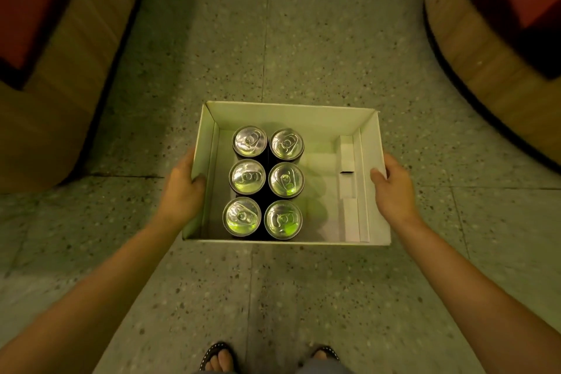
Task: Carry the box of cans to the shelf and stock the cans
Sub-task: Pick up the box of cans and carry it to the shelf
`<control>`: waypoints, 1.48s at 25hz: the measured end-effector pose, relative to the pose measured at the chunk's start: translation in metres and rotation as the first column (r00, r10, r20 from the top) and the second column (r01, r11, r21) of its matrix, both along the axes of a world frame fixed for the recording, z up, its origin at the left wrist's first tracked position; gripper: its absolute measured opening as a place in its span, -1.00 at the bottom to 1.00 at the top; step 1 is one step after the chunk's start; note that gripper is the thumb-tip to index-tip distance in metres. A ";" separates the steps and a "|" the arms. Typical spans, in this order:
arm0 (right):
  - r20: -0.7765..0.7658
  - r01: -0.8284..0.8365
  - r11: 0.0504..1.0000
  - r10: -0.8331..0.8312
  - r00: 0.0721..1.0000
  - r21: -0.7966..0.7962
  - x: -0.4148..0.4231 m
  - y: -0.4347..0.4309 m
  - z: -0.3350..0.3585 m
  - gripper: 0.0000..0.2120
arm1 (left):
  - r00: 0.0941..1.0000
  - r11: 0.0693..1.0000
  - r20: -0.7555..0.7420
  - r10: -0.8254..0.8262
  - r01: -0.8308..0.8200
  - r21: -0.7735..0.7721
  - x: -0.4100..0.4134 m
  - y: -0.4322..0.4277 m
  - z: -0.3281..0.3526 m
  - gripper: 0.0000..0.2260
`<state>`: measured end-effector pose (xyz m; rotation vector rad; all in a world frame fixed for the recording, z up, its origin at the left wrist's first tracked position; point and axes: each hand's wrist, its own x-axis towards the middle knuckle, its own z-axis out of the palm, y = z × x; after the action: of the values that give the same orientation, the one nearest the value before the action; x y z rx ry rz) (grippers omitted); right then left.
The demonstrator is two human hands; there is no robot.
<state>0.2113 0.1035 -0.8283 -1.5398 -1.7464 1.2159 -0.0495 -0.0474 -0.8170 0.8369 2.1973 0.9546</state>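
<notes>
An open white cardboard box [288,115] hangs in front of me above the floor, held level. Inside its left half stand several dark cans [267,182] with silver pull-tab tops, in two columns. The right half of the box holds only white folded card inserts. My left hand [182,188] grips the left wall, thumb over the rim. On the right wall my right hand [394,188] does the same, thumb inside the box.
Speckled terrazzo floor [303,39] stretches ahead. Tan wooden furniture with red tops flanks the aisle, one piece at the left [60,70] and a rounded one at the right [485,39]. My sandalled feet [221,358] show at the bottom edge.
</notes>
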 end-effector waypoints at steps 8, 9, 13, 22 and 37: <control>0.059 -0.074 0.989 0.067 0.996 0.131 -0.022 0.014 0.339 -0.60 | 0.996 1.000 -0.091 -0.017 0.019 0.014 -0.021 0.019 0.323 -0.50; 0.060 -0.080 0.987 0.072 0.996 0.142 -0.025 0.014 0.380 -0.59 | 0.994 1.000 -0.110 -0.016 0.018 0.014 -0.025 0.020 0.361 -0.50; 0.083 -0.063 0.980 0.048 0.995 0.190 -0.038 0.021 0.532 -0.57 | 0.987 0.999 -0.162 -0.007 0.013 0.034 -0.042 0.022 0.512 -0.52; 0.158 -0.043 0.961 -0.001 0.987 0.272 -0.077 0.047 0.732 -0.64 | 0.976 0.991 -0.205 -0.074 0.096 0.097 -0.090 0.048 0.724 -0.61; 0.189 -0.110 0.954 0.058 0.980 0.278 -0.189 0.296 0.785 -0.73 | 0.979 0.992 -0.203 -0.025 0.050 0.114 -0.194 0.287 0.783 -0.64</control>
<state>0.0220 0.3992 -0.0436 -1.4487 -2.0223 0.8341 -0.2434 0.2392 -0.0338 1.0691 2.3028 1.0299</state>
